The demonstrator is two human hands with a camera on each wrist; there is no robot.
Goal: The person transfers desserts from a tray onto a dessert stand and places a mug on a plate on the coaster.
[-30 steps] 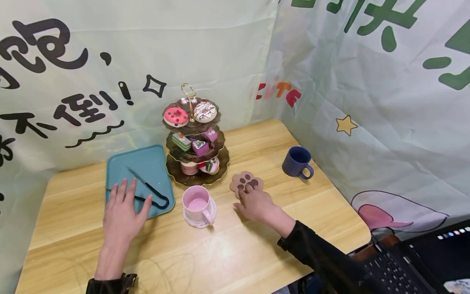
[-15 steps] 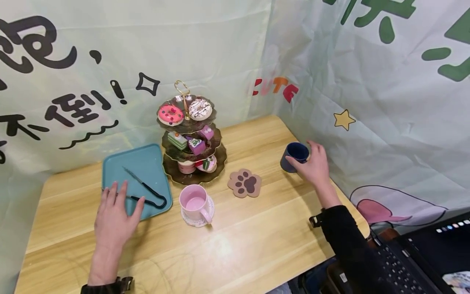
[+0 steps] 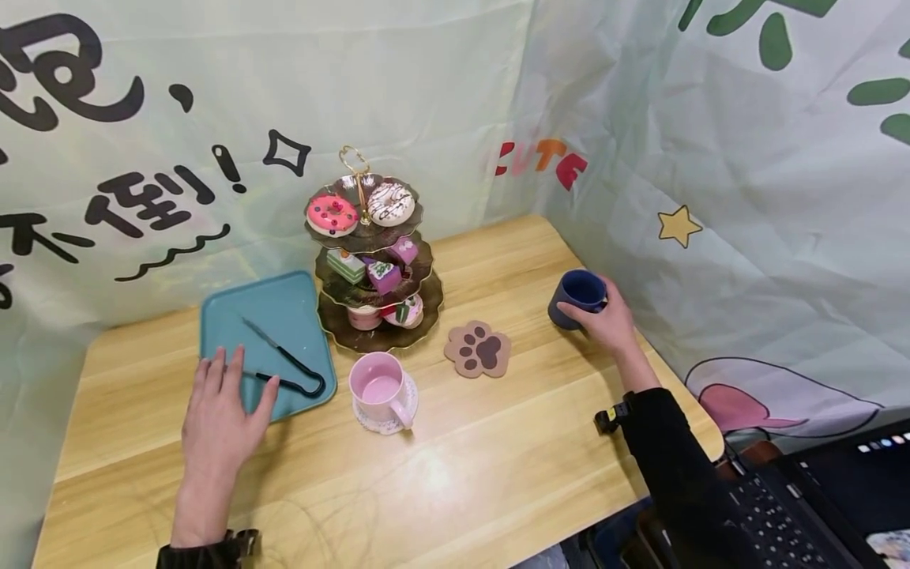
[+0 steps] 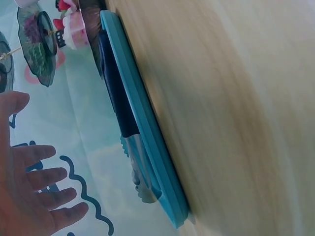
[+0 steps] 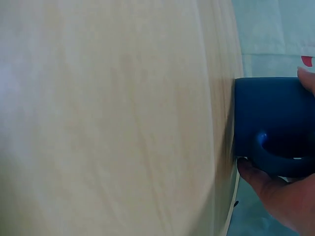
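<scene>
My right hand (image 3: 606,320) grips a dark blue mug (image 3: 562,302) near the table's right edge. The thumb lies along the mug's near side, and in the right wrist view a finger (image 5: 256,179) reaches under the handle (image 5: 280,164). The mug is upright, its base at or very close to the tabletop. My left hand (image 3: 223,419), fingers spread and holding nothing, hovers over the front left of a blue tray (image 3: 227,316). On that tray lie black-handled tongs (image 3: 291,362) with metal tips, partly hidden by the hand in the head view.
A pink mug (image 3: 377,387) stands on a white lace-patterned coaster (image 3: 366,423). Right of it lies a brown paw-shaped coaster (image 3: 478,349). A three-tier stand (image 3: 341,336) holds donuts and small cakes at the back. A laptop (image 3: 768,506) sits beyond the table's right corner.
My right hand has left the paw coaster, moved right to the blue mug and taken hold of it. The mug's handle has turned behind the hand. My left hand stays over the tray.
</scene>
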